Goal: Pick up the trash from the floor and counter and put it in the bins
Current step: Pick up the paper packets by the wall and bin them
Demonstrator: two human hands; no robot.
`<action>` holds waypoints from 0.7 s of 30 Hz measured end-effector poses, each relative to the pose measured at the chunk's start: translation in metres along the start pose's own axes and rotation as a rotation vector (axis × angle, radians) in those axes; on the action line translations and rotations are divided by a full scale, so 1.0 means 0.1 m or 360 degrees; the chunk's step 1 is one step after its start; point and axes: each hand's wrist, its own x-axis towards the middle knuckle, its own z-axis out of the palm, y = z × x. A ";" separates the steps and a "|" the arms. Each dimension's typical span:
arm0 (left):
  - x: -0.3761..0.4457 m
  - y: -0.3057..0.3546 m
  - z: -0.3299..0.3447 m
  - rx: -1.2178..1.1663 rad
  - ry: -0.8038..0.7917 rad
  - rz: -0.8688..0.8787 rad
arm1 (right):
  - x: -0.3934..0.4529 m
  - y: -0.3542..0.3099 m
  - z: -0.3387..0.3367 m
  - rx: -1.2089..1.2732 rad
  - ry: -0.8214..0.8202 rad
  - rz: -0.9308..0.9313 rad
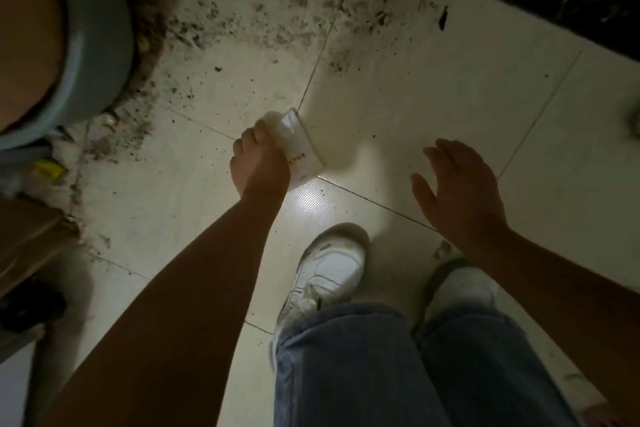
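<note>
Fingers [242,146] of the left hand [258,163] clamp the white wrapper [299,146], its long axis pointing away from the grey bin [100,45] up-left; the right hand [460,191] hangs spread, empty.

I am wearing loose blue jeans [398,367], the denim faded and creasing at the knees, and the wide hems are falling over my shoes. I am wearing white trainers: the left shoe [329,267] is showing white laces, stitched panels and a thick pale sole, scuffed and greying; the right shoe [460,288] is mostly hiding under the trouser leg. Both my forearms are bare, with no sleeves showing, and my left hand [261,163] and right hand [460,191] are carrying no rings, watch or gloves.
</note>
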 end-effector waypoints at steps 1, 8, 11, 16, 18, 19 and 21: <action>0.05 -0.01 -0.01 -0.0026 -0.0052 -0.0077 | 0.05 0.02 -0.03 0.0002 0.0011 0.0003; 0.09 0.21 -0.10 0.0090 -0.0158 0.0031 | 0.22 0.30 -0.21 0.0075 0.0186 0.0097; -0.06 0.52 -0.17 0.0114 -0.0140 0.0306 | 0.17 0.53 -0.28 0.0091 0.0250 0.0217; -0.40 1.40 -0.20 -0.0164 -0.0159 0.0721 | 0.15 1.22 -0.63 0.0125 0.0424 0.0790; -0.48 1.76 -0.15 -0.0251 -0.0184 0.0847 | 0.17 1.47 -0.73 0.0104 0.0390 0.1038; -0.50 1.93 -0.11 -0.0263 -0.0200 0.0893 | 0.19 1.59 -0.76 0.0109 0.0390 0.1095; -0.52 2.19 -0.03 -0.0291 -0.0217 0.0951 | 0.27 1.76 -0.77 0.0175 0.0355 0.1145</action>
